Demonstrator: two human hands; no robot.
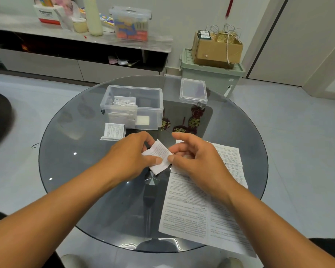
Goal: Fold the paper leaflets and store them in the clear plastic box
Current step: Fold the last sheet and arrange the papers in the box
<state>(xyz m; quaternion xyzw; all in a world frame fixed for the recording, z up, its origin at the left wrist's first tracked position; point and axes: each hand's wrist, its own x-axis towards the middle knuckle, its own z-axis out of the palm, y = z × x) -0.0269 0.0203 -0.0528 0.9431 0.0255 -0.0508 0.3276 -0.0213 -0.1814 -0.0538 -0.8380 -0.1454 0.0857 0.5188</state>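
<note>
We are reading "Panasonic" on the red-and-white carton (46,15) on the far shelf; the print on every leaflet is too small to read. Our left hand (132,154) is pinching the small folded leaflet (159,156) between thumb and curled fingers (150,140), just above the glass counter (75,151). Our right hand (195,158) is pinching its other edge with thumb and middle finger, the forefinger stretched forward. The clear plastic box (132,107) is sitting open beyond, holding folded leaflets, another folded leaflet (113,131) just before it. The unfolded sheet (199,207) is lying under our right wrist.
</note>
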